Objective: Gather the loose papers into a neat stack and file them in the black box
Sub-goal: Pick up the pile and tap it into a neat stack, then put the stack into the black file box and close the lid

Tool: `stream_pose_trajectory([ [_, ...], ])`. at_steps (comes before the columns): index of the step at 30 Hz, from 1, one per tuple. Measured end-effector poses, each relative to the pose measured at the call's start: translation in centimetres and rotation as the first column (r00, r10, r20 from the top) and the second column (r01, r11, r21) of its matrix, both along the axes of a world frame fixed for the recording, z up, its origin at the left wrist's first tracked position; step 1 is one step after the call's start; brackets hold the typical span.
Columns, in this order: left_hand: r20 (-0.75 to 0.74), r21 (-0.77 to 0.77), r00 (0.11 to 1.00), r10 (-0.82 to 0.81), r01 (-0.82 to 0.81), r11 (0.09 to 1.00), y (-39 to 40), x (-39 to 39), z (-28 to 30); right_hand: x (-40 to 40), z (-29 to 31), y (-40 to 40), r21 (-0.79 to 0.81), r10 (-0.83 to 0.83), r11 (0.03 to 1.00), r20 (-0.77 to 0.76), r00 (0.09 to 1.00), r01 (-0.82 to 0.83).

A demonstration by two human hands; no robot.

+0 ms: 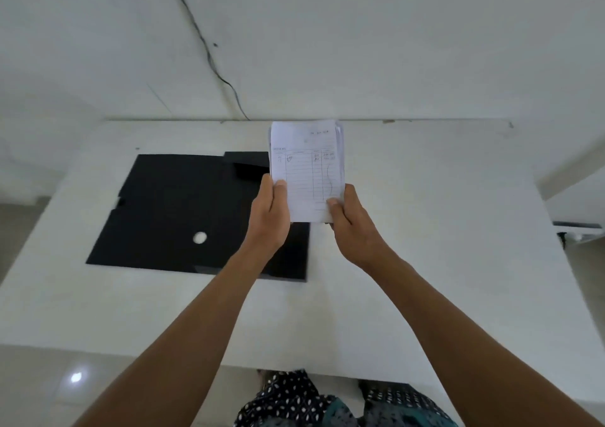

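Note:
A stack of white ruled papers (306,164) is held upright above the table, its printed side facing me. My left hand (270,213) grips the stack's lower left edge, thumb on the front sheet. The lower right corner is gripped by my right hand (348,220), thumb on the front too. Several sheet edges show, slightly uneven, along the stack's right side. The black box (170,210) lies opened flat on the white table (425,230), left of and below the stack. It has a round hole showing white. My left wrist covers part of its right half.
A dark cable (209,56) runs down the white wall behind the table's far edge. A white ledge with a dark fitting (577,230) sits beyond the table's right edge. The tiled floor (39,387) shows at lower left, my patterned clothing at the bottom.

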State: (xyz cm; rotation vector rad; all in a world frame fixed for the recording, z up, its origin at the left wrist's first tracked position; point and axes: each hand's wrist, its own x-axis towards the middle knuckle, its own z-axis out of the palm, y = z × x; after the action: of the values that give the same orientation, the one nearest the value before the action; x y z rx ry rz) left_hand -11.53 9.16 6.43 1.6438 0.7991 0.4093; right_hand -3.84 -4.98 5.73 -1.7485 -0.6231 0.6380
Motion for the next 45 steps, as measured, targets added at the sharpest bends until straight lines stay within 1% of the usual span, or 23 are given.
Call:
stream_pose_trajectory([
  [4,-0.085,0.002,0.995,-0.05,0.05,0.999,5.5,-4.0,-0.8,-4.0,-1.1,5.2,-0.034,-0.017,0.999,-0.068,0.998,0.014],
  [6,-0.15,0.011,0.987,-0.06,0.062,0.998,7.8,-5.7,-1.9,-5.6,-2.2,7.0,-0.101,-0.006,0.995,-0.087,0.996,-0.002],
  [8,-0.21,0.012,0.977,-0.038,0.042,0.999,9.7,-7.0,-3.1,-6.7,-3.1,8.4,-0.202,-0.043,0.979,-0.058,0.997,0.031],
  [10,-0.316,0.034,0.948,-0.025,0.038,0.999,11.3,-7.9,-4.6,-7.0,-4.0,8.7,-0.283,-0.186,0.939,0.054,0.981,0.194],
  [11,-0.366,0.05,0.93,-0.024,0.046,0.998,11.9,-8.1,-5.5,-6.9,-4.6,8.4,-0.306,-0.275,0.905,0.111,0.955,0.296],
  [12,-0.412,0.051,0.911,-0.025,0.051,0.997,12.5,-8.3,-6.2,-6.6,-5.0,8.0,-0.329,-0.339,0.869,0.149,0.929,0.37],
  [13,-0.445,0.051,0.895,-0.03,0.059,0.997,12.9,-8.3,-7.0,-6.2,-5.5,7.6,-0.37,-0.375,0.836,0.155,0.914,0.405],
  [15,-0.488,0.044,0.871,-0.055,0.087,0.995,13.3,-8.0,-8.1,-5.4,-6.5,7.2,-0.475,-0.388,0.79,0.103,0.916,0.388],
  [16,-0.503,0.046,0.862,-0.063,0.099,0.994,13.2,-7.7,-8.3,-4.9,-6.9,7.3,-0.509,-0.38,0.783,0.061,0.923,0.356],
  [18,-0.52,0.074,0.852,-0.061,0.117,0.99,12.9,-6.8,-8.6,-4.2,-7.7,7.6,-0.54,-0.357,0.787,-0.005,0.934,0.298],
  [19,-0.517,0.086,0.854,-0.062,0.124,0.989,12.7,-6.3,-8.8,-4.0,-8.0,7.8,-0.547,-0.347,0.788,-0.014,0.938,0.283],
  [24,-0.556,0.044,0.824,-0.109,0.16,0.986,11.8,-3.7,-9.8,-2.8,-8.4,8.3,-0.568,-0.335,0.777,-0.009,0.942,0.271],
  [27,-0.564,0.029,0.816,-0.129,0.176,0.984,10.7,-2.0,-9.9,-2.2,-8.7,8.5,-0.572,-0.291,0.784,0.002,0.957,0.24],
  [30,-0.612,0.027,0.775,-0.156,0.217,0.976,9.4,-0.6,-9.8,-2.3,-9.2,8.5,-0.565,-0.275,0.79,0.021,0.961,0.239],
  [34,-0.667,0.079,0.731,-0.147,0.265,0.961,8.1,0.0,-9.5,-2.5,-9.5,8.4,-0.564,-0.281,0.787,0.033,0.959,0.25],
  [38,-0.725,0.196,0.684,-0.077,0.313,0.929,7.4,0.2,-9.6,-2.3,-9.8,8.2,-0.548,-0.272,0.802,0.022,0.962,0.239],
  [42,-0.73,0.267,0.684,0.005,0.277,0.923,7.1,-0.3,-9.2,-2.1,-10.0,8.0,-0.541,-0.26,0.81,0.018,0.965,0.228],
  [45,-0.687,0.324,0.725,0.043,0.253,0.912,8.1,-1.0,-8.7,-2.0,-9.9,7.9,-0.532,-0.264,0.817,0.0,0.964,0.224],
])
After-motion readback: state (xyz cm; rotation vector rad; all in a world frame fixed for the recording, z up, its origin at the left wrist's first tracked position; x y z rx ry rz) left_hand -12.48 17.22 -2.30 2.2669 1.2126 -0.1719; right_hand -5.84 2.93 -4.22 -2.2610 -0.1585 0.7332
